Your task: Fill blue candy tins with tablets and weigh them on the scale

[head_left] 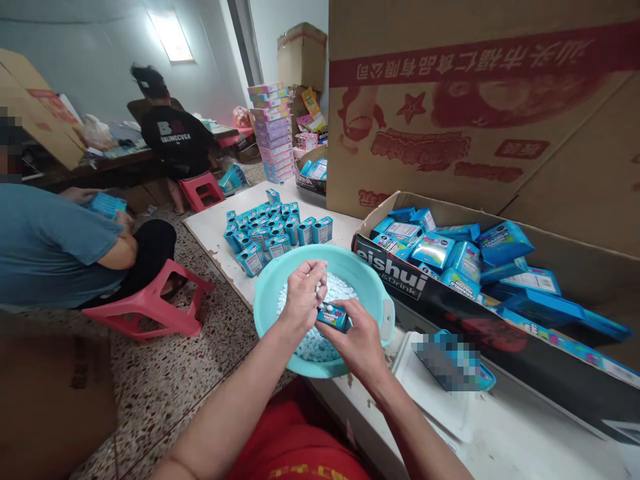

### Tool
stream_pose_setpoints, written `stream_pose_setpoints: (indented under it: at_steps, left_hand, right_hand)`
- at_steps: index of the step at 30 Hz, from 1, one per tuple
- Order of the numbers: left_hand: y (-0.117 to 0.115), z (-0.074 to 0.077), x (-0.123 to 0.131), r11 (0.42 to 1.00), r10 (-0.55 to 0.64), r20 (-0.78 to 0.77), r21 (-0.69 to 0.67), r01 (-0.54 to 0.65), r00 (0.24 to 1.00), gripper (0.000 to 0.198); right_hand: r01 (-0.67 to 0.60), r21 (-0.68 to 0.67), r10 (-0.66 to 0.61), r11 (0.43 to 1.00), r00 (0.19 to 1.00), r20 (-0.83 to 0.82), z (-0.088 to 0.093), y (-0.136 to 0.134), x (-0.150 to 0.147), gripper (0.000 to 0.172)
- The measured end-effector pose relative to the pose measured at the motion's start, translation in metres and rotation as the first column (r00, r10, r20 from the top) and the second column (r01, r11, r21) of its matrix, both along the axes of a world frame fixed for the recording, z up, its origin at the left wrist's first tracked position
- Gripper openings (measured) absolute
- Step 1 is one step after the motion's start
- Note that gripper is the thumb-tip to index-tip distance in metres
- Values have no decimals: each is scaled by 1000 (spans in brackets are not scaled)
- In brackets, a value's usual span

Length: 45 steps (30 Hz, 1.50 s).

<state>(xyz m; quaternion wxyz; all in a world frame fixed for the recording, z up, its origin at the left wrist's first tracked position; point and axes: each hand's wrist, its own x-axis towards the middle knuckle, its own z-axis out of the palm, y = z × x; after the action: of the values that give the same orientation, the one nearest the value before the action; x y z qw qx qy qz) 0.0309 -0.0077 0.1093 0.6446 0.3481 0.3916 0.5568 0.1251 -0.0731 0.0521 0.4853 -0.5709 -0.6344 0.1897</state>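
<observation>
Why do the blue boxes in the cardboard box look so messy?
The blue boxes are dumped at all angles in the cardboard tray, unlike the upright boxes standing on the table. The table edge is chipped too.

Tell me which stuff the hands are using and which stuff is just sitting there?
In use:
left hand over the candies
right hand holding a small blue box
white candies
teal basin

Just sitting:
standing blue boxes
carton of blue boxes
big cardboard box
pink stool
</observation>
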Motion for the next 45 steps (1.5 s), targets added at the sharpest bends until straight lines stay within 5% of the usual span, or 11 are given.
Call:
stream_pose_setpoints:
  at_steps: [20, 28, 40, 45]
  left_hand:
    - [-8, -19, -2, 990, 3, -245, 136, 32, 970, 38]
    - [-9, -21, -8, 981, -123, -306, 107, 162, 944, 42]
    - [0, -24, -33, 998, 5, -277, 68, 14, 961, 51]
    - [-5, -40, -59, 1000, 4, -375, 0, -4, 927, 59]
  right_hand:
    - [14, -94, -17, 995, 999, -37, -5, 0, 2, 24]
    - [-7, -9, 7, 1000, 1000, 25, -8, 3, -6, 13]
    - [19, 64, -17, 998, 999, -38, -15, 8, -6, 28]
    - [69, 77, -61, 995, 992, -107, -29, 10, -4, 35]
